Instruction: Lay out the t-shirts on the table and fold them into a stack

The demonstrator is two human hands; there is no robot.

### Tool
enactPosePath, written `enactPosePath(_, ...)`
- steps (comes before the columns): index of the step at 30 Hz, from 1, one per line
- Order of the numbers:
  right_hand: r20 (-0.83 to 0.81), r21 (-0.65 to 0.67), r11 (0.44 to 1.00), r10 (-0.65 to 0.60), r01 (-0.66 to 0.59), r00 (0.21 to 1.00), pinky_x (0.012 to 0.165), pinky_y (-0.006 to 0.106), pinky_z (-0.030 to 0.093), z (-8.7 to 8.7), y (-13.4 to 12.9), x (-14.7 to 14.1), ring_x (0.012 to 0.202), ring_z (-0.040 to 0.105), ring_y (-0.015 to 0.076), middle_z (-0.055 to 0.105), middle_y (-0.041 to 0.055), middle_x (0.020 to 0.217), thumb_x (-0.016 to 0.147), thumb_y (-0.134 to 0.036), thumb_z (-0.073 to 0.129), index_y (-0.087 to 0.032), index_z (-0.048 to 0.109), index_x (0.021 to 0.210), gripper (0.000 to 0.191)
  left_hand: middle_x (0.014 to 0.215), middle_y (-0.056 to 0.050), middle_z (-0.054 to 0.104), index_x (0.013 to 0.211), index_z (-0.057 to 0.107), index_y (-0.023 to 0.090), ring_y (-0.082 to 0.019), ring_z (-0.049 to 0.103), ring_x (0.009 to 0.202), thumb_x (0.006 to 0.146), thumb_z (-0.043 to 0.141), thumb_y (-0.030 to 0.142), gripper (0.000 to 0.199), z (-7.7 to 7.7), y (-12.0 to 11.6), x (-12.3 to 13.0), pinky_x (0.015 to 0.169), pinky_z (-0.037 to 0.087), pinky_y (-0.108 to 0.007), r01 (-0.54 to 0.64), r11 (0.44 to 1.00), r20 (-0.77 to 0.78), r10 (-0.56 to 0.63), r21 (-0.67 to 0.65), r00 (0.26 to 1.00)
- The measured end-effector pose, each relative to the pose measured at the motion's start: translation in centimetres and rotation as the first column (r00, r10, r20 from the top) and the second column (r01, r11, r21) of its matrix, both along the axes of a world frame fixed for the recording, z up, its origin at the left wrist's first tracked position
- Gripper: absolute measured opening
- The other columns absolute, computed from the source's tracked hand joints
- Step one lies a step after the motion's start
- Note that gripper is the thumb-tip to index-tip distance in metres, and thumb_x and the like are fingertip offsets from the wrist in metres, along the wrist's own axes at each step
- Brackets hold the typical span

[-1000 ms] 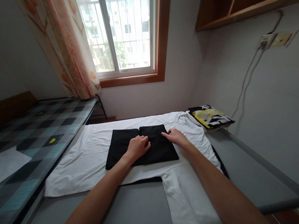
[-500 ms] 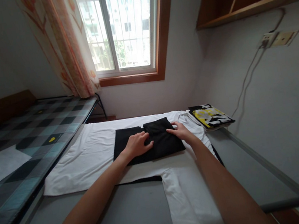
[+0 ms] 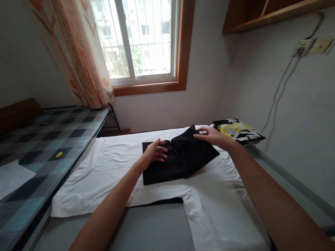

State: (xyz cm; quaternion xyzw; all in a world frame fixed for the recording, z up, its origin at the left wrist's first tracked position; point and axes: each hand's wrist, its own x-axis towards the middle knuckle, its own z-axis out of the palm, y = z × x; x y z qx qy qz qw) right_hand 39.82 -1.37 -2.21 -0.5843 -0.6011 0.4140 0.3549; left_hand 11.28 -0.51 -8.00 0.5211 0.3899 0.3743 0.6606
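A folded black cloth [image 3: 187, 156] lies on a white shirt [image 3: 99, 177] spread over a grey table [image 3: 152, 232]. Over the left part of the black cloth is my left hand [image 3: 153, 152], its fingers apart and nothing gripped. My right hand [image 3: 211, 135] pinches the upper right edge of the black cloth between thumb and fingers. That right part sits at a slant and looks slightly raised. One sleeve of the shirt hangs toward the table's front edge.
A folded yellow, black and white cloth [image 3: 239, 130] lies at the table's back right corner. At the left stands a bed with a checked mattress [image 3: 70, 131] and a paper sheet [image 3: 2, 181]. Wooden shelf [image 3: 288, 9] at upper right.
The black cloth has shifted right, and its right part has turned and lifted with my right hand. My left hand has risen slightly, and its fingers have spread.
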Motion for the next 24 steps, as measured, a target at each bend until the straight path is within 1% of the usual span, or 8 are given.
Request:
enactPosePath(2,-0.139,0.097,0.960,0.275,-0.264,0.951,0.073,0.030,0.055,1.9,-0.6,-2.4,0.090,0.068,0.0203,0.071,0.0106,0.109,0.081,-0.052,0.066,-0.021,0.058,0.128,0.057,0.095,-0.008,0.068,0.119,0.052,0.020,-0.022,0.069,0.074,0.079,0.043,0.078,0.071,1.1,0.3,-0.8,0.060,0.055,-0.032,-0.020,0.990,0.073,0.031,-0.138,0.997)
enactPosePath(5,-0.146,0.273,0.880,0.437,-0.388,0.888,0.083,0.037,0.055,1.7,-1.2,-5.6,0.100,0.067,0.0211,0.068,0.0110,0.117,0.085,-0.055,0.058,-0.023,0.055,0.132,0.057,0.087,-0.008,0.069,0.115,0.056,0.018,-0.022,0.068,0.068,0.078,0.041,0.079,0.073,1.7,0.8,-2.1,0.054,0.052,-0.030,-0.173,0.971,-0.042,0.168,-0.165,0.985)
enactPosePath(7,-0.003,0.348,0.868,0.380,-0.355,0.925,0.087,0.039,0.054,-0.5,-1.4,-7.2,0.103,0.066,0.0222,0.069,0.0113,0.116,0.085,-0.051,0.060,-0.021,0.061,0.126,0.051,0.083,-0.006,0.069,0.111,0.059,0.018,-0.019,0.066,0.064,0.076,0.057,0.070,0.063,1.4,1.0,-2.7,0.048,0.047,-0.024,-0.262,0.962,-0.208,0.242,-0.072,0.948)
enactPosePath(10,0.227,0.424,0.835,0.278,-0.352,0.933,0.098,0.043,0.048,-4.8,-1.7,-8.7,0.117,0.059,0.0242,0.064,0.0120,0.126,0.087,-0.044,0.059,-0.022,0.064,0.124,0.043,0.098,-0.006,0.069,0.121,0.052,0.022,-0.017,0.066,0.069,0.069,0.077,0.044,0.062,0.3,1.3,-3.5,0.047,0.045,-0.020,-0.266,0.962,-0.340,0.270,0.058,0.901)
enactPosePath(15,0.496,0.450,0.777,0.193,-0.440,0.847,0.113,0.047,0.032,-9.0,-2.9,-10.0,0.138,0.037,0.0275,0.043,0.0113,0.149,0.090,-0.043,0.056,-0.023,0.054,0.137,0.052,0.110,-0.007,0.066,0.132,0.040,0.025,-0.019,0.068,0.081,0.071,0.073,0.031,0.069,-0.8,2.2,-4.7,0.058,0.053,-0.025,-0.230,0.965,-0.369,0.260,0.124,0.892)
enactPosePath(17,0.586,0.416,0.761,0.194,-0.497,0.787,0.115,0.049,0.027,-9.4,-3.3,-10.4,0.143,0.027,0.0287,0.036,0.0084,0.154,0.092,-0.045,0.053,-0.025,0.049,0.141,0.054,0.110,-0.008,0.066,0.133,0.041,0.023,-0.022,0.067,0.089,0.072,0.072,0.029,0.069,-0.9,2.6,-5.2,0.068,0.055,-0.029,-0.223,0.945,-0.511,0.318,0.239,0.799)
enactPosePath(21,0.674,0.375,0.762,0.166,-0.528,0.719,0.113,0.047,0.029,-9.2,-3.8,-11.0,0.143,0.027,0.0279,0.036,0.0070,0.154,0.095,-0.047,0.046,-0.025,0.048,0.141,0.051,0.127,-0.015,0.057,0.135,0.048,0.019,-0.029,0.059,0.113,0.081,0.064,0.035,0.058,-1.3,3.1,-5.5,0.094,0.048,-0.039,-0.090,0.786,-0.682,0.581,0.611,0.444)
enactPosePath(24,0.678,0.411,0.850,-0.043,-0.329,0.734,0.104,0.041,0.038,-8.6,-4.0,-11.2,0.127,0.048,0.0270,0.054,0.0124,0.137,0.096,-0.046,0.044,-0.020,0.058,0.129,0.045,0.135,-0.014,0.054,0.132,0.054,0.020,-0.028,0.053,0.124,0.092,0.047,0.035,0.043,-2.2,3.4,-5.4,0.102,0.042,-0.040,0.012,0.760,-0.707,0.598,0.650,0.378)
